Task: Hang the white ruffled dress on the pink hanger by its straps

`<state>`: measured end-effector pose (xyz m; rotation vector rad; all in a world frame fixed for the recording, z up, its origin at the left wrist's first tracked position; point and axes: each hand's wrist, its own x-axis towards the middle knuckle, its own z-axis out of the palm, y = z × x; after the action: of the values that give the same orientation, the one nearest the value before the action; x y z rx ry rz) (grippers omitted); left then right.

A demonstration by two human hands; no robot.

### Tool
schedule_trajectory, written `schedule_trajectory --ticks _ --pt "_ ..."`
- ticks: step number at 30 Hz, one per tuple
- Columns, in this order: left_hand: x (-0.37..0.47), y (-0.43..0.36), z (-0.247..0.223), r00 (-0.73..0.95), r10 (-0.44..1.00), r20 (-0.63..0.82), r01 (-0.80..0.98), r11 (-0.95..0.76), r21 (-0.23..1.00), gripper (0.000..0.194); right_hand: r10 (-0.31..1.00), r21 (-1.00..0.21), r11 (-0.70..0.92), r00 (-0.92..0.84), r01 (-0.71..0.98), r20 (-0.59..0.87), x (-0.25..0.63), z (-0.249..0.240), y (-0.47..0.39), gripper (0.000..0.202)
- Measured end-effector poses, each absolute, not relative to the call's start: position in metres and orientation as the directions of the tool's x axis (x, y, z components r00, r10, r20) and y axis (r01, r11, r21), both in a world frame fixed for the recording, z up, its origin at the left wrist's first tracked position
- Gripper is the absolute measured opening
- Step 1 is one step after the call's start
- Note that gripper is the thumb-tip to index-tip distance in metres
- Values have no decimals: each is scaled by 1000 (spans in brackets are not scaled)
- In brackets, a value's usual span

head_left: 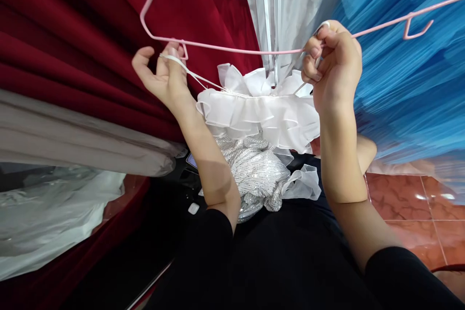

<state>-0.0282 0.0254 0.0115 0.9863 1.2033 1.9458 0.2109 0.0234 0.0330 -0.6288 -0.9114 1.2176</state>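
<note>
Loosely curled right hand (333, 60) around the pink hanger (236, 51).

Top (276, 256): black
Left sleeve (218, 235): short, black, ends near elbow
Right sleeve (403, 273): short, black
Forearms (340, 155): bare below sleeves

head-worn view, looking forward and down

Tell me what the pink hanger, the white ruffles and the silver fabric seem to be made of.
Pink hanger: plastic or plastic-coated wire, judging by its thin, smooth, evenly coloured bar.
White ruffles: sheer, crisp organza-like cloth, matte, with translucent standing folds.
Silver fabric: probably sequined or metallic-thread cloth, given its glittering rows.
</note>
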Motion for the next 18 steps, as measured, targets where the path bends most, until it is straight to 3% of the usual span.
schedule_trajectory --ticks 3,10,13,18 --pt "-24 23 15 -475 788 391 -75 -478 875 30 967 -813 238 51 -531 250 216 32 26 11" --pt "-30 34 15 -551 716 429 26 -499 866 32 977 -831 158 -39 -533 210 218 30 22 12" --pt "-26 25 16 -550 767 331 -58 -430 901 27 988 -877 133 -4 -462 152 216 31 21 12" --pt "-26 -7 28 -236 968 87 -216 -140 966 17 983 -849 148 -15 -508 181 217 30 27 9"
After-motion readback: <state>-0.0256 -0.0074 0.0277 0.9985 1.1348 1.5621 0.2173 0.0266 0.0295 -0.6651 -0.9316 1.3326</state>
